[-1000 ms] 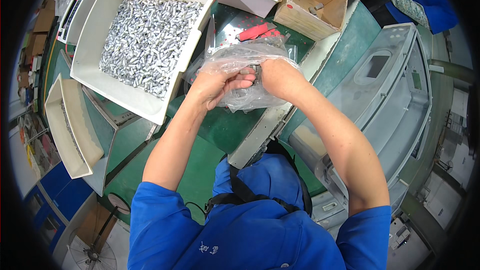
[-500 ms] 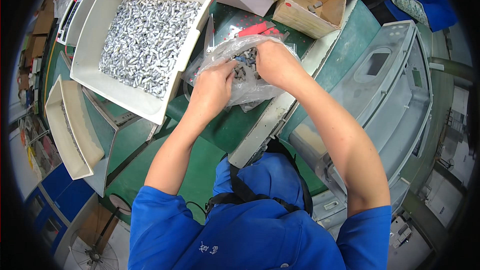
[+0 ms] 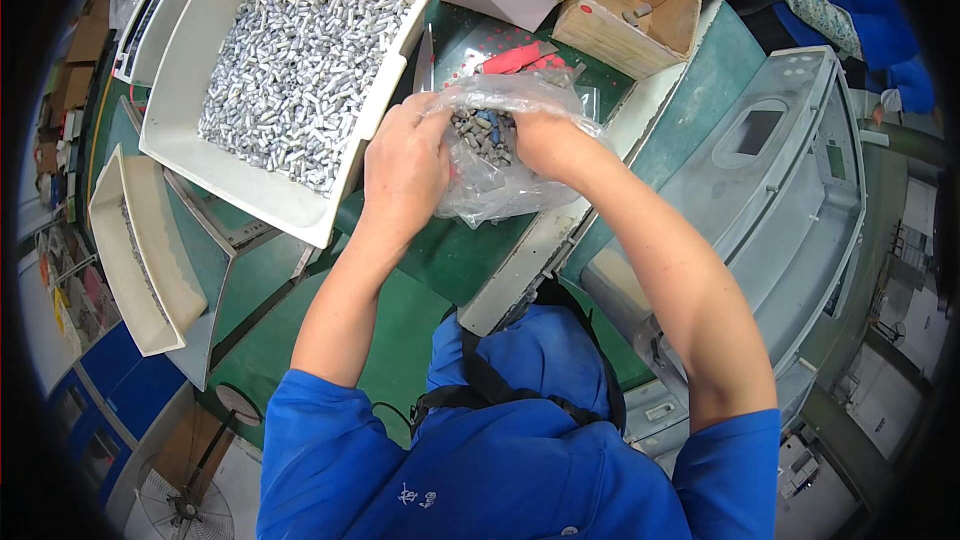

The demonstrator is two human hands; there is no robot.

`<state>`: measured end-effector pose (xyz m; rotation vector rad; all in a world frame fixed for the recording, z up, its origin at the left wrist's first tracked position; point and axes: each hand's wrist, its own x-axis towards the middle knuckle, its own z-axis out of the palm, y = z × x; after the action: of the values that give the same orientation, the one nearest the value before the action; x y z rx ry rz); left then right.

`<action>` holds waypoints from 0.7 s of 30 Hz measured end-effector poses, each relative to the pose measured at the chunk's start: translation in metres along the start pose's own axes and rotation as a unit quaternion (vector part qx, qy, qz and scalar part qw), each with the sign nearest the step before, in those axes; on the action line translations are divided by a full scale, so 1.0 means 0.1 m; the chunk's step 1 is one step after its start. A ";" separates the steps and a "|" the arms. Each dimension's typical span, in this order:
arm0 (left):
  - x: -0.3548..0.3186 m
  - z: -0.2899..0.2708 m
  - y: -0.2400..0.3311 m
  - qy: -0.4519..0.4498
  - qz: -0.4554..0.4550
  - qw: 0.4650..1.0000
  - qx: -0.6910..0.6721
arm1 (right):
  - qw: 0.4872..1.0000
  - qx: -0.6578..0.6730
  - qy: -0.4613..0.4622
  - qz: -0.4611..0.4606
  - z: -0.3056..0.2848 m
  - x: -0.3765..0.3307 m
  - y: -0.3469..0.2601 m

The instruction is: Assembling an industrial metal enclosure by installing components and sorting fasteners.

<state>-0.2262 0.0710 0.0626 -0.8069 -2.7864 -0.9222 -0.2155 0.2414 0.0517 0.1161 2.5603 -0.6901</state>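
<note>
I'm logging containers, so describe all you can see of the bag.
The bag is clear, crumpled and looks like thin plastic. Its mouth gapes upward, showing small grey pieces, some bluish. It lies over the green table, right of the white bin. The left hand is at its left rim; the right hand reaches partly inside.

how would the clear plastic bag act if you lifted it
The clear plastic bag is probably floppy: its thin film is creased. It may sag when lifted, since many loose grey pieces lie inside. It could spill if tilted, as its mouth stands open.
</note>
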 end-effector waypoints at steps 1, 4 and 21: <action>0.03 -0.03 0.02 0.003 0.002 1.000 -0.008 | 0.999 0.011 0.032 0.010 0.12 0.04 0.08; 0.07 -0.15 0.10 0.000 -0.006 0.999 -0.036 | 0.997 0.020 0.076 0.020 0.22 0.14 0.17; 0.03 -0.37 0.38 -0.001 -0.015 0.985 -0.170 | 0.984 -0.104 -0.101 -0.107 0.06 -0.26 -0.07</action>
<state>-0.2115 0.0764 0.1133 -0.8055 -2.6851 -1.4286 -0.1917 0.2334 0.0627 -0.2871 2.4504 -0.4775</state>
